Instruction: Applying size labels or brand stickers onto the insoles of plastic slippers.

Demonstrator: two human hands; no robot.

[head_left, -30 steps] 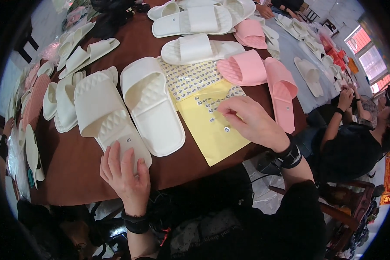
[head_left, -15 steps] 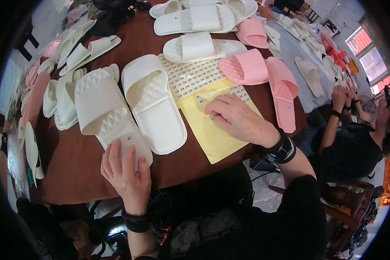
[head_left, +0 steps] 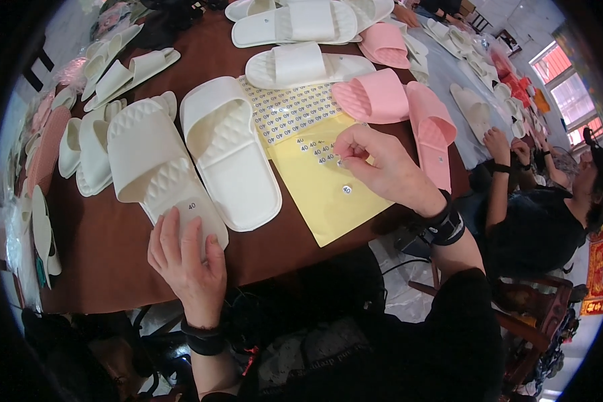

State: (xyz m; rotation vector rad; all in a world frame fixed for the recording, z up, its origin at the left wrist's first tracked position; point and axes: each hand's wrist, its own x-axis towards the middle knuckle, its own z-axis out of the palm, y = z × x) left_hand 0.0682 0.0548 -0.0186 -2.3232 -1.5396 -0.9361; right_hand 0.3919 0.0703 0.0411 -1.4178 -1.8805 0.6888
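Note:
A white slipper (head_left: 159,164) lies sole-down with a small round sticker (head_left: 192,206) on its heel. My left hand (head_left: 191,258) rests on that heel, fingers spread and flat, gripping nothing. Beside it lies the matching white slipper (head_left: 238,157), its insole bare. My right hand (head_left: 382,161) hovers over a yellow backing sheet (head_left: 315,214), thumb and forefinger pinched together. A pale speck shows at the fingertips, too small to name. Rows of round printed stickers cover the sheet's far part (head_left: 291,110). One loose-looking sticker (head_left: 347,189) sits alone lower on the yellow area.
A pink slipper pair (head_left: 388,97) lies right of the sheet, one partly behind my right forearm. Another white slipper (head_left: 308,65) overlaps the sheet's far edge. More white slippers (head_left: 94,154) crowd the brown table's left. A person (head_left: 536,214) works at a grey-covered table on the right.
My right hand has lifted off the sticker sheet and come slightly right, with its pinch kept. The lone sticker and several printed ones now show. My left hand stays on the heel.

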